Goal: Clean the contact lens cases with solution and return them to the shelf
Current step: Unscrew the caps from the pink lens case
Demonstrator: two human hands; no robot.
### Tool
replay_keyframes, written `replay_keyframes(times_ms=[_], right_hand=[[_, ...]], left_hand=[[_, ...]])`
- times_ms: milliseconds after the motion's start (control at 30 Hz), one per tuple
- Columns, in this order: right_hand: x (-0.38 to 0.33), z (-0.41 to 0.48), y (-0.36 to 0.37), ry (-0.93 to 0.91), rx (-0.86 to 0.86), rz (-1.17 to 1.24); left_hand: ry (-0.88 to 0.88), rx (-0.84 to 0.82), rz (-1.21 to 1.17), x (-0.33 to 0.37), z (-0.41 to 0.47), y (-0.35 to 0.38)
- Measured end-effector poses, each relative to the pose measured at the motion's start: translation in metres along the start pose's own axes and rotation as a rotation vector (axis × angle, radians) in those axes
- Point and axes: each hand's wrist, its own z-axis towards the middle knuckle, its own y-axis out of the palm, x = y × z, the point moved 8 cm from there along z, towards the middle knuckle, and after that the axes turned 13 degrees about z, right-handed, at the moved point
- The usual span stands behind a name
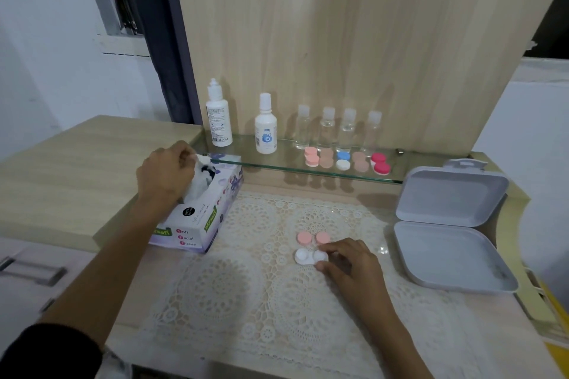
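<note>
Here, the left hand [166,172] pinches a white tissue [197,186] from the purple cardboard tissue box [200,226], while the right hand [354,268] pinches the open white plastic lens case [303,256] on the bench [498,335].

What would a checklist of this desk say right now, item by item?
Surface: lace mat on table.
Job's things: open white case and two pink caps on mat; five capped cases and two white bottles on glass shelf.
Clutter: tissue box, open grey box, four clear bottles.
Grips: left hand pinches a tissue; right hand holds the white case.
Cables: nothing seen.
Surroundings: wood panel behind, white wall left.
</note>
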Motion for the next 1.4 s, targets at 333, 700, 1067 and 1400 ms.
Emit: replay_keyframes(times_ms=[333, 700, 1067, 1400], right_hand=[[-0.001, -0.001, 0.000, -0.005, -0.003, -0.006], [-0.003, -0.001, 0.001, -0.041, -0.017, -0.044], [-0.001, -0.001, 0.002, -0.038, -0.005, -0.066], [0.001, 0.000, 0.003, -0.018, -0.004, -0.049]], left_hand=[[-0.038, 0.030, -0.808, 0.040, -0.030, -0.032], [0.212, -0.514, -0.766, 0.142, -0.149, 0.031], [0.737, -0.097, -0.333, 0.160, -0.180, 0.019], [0.657, -0.081, -0.357, 0.156, -0.189, 0.033]])
